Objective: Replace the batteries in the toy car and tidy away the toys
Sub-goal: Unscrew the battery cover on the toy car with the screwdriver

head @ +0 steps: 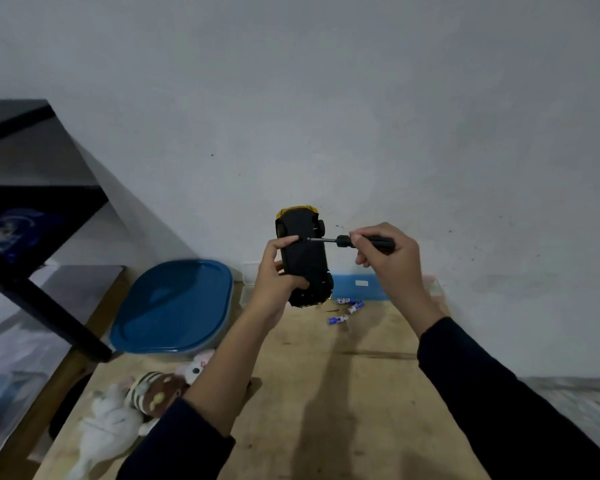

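I hold a yellow toy car (305, 258) upright above the wooden table (326, 393), its black underside facing me. My left hand (278, 271) grips the car from the left, with a fingertip resting near the screw. My right hand (388, 258) is closed on a black screwdriver (354, 241) held level, its tip touching the car's underside. Three blue and white batteries (347, 309) lie loose on the table just below the car.
A container with a blue lid (177, 306) sits at the table's left back. Plush toys (125, 407) lie at the front left edge. A clear box with blue contents (361, 284) stands against the wall. A black shelf frame (32, 254) rises at left.
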Tool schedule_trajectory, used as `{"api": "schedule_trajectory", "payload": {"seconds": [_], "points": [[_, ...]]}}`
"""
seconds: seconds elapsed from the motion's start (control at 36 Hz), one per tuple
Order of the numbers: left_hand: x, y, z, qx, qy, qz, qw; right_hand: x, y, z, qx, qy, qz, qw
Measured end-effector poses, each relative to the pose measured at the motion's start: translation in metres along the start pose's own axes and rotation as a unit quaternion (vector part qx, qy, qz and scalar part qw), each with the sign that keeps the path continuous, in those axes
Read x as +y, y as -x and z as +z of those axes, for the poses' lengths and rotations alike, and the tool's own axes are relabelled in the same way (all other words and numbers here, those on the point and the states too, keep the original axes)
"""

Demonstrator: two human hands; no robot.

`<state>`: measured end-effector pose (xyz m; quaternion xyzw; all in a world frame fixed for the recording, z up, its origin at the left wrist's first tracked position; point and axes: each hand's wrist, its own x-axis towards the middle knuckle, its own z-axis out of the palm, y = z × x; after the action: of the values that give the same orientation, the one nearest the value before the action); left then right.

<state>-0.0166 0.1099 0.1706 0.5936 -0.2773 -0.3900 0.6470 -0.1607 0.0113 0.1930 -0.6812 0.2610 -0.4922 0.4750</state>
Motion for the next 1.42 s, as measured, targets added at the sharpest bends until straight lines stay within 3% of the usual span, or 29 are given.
{"api": "schedule_trajectory", "payload": {"seconds": [0.78, 1.08, 1.42], "points": [[0.015, -0.009, 0.03, -0.024, -0.119, 0.021, 0.992, 0.002, -0.006, -0.022, 0.034, 0.016, 0.057, 0.998], [0.017, -0.001, 0.027, -0.013, -0.115, 0.014, 0.993, 0.0, -0.003, -0.016, 0.069, 0.009, 0.124, 0.99], [0.017, 0.005, 0.023, -0.017, -0.115, 0.017, 0.993, -0.001, 0.003, -0.016, 0.078, 0.01, 0.139, 0.987]]}}
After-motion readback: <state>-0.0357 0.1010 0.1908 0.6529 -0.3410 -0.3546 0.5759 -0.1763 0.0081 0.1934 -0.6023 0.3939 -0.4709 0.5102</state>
